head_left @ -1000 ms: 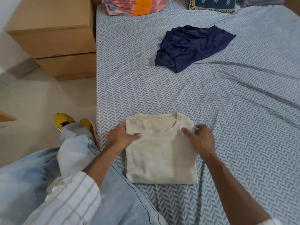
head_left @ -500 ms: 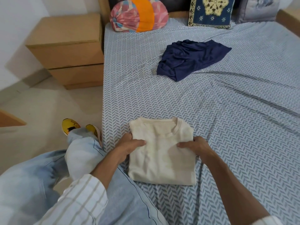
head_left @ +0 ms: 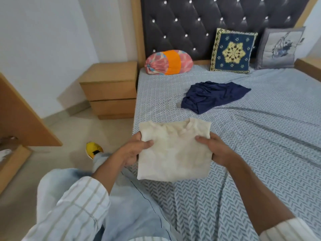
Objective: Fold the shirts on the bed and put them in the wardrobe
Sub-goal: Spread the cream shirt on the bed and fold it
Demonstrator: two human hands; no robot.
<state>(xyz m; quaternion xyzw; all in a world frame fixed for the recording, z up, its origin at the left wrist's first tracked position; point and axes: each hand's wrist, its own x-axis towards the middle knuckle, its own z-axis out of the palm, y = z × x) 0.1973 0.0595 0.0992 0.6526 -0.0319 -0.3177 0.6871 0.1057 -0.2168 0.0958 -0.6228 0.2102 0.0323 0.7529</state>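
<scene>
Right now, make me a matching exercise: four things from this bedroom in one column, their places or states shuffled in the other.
1. folded cream cotton shirt
2. crumpled navy blue shirt
3. pink-and-orange bolster pillow
4. light wooden two-drawer nightstand

a. on the floor left of the bed
b. held in both hands
c. unfolded on the patterned sheet
d. against the headboard

Pairs: 1-b, 2-c, 3-d, 4-a
</scene>
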